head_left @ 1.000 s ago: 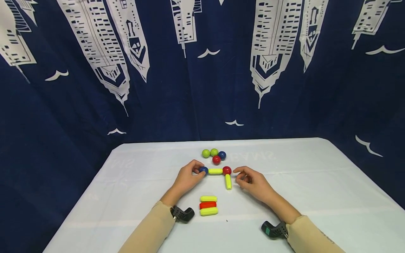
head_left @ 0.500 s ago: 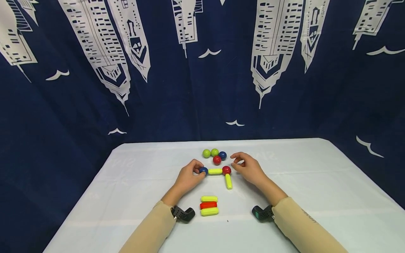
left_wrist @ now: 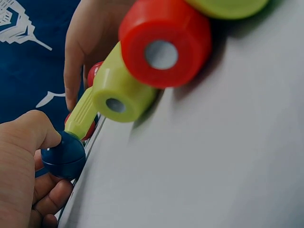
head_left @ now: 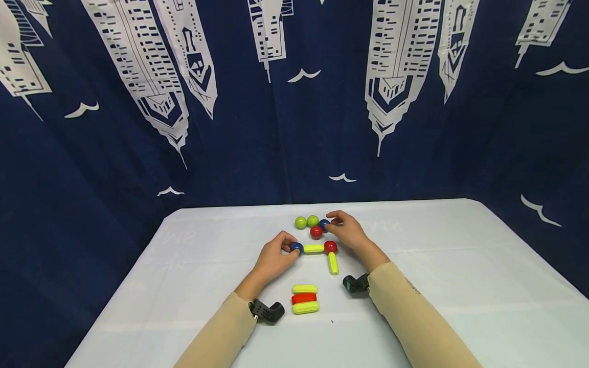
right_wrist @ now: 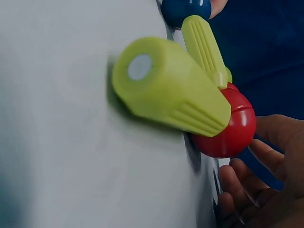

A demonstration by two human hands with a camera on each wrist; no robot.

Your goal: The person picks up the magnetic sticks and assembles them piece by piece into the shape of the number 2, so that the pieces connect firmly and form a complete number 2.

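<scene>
My left hand [head_left: 273, 259] pinches a blue ball [head_left: 297, 248] between thumb and fingers; the left wrist view shows the thumb on top of this ball [left_wrist: 64, 156]. From it a yellow rod [head_left: 314, 249] runs right to a red ball [head_left: 330, 247]. A second yellow rod [head_left: 333, 263] points from that red ball towards me, its pale round end [right_wrist: 140, 67] facing the right wrist camera. My right hand [head_left: 348, 232] reaches over the back group, thumb and forefinger apart beside another blue ball [head_left: 323, 223]. Whether they touch it is hard to tell.
Two green balls [head_left: 307, 222] and a red ball [head_left: 316, 232] lie beside the back blue ball. Nearer me, a red rod [head_left: 304, 298] lies between two yellow rods [head_left: 306, 307]. A white cloth covers the table [head_left: 184, 276]; behind hangs a dark blue patterned curtain [head_left: 276, 143].
My right hand has moved forward and left, from beside the joined red ball to the blue ball at the back. The left hand keeps its hold in the same place.
</scene>
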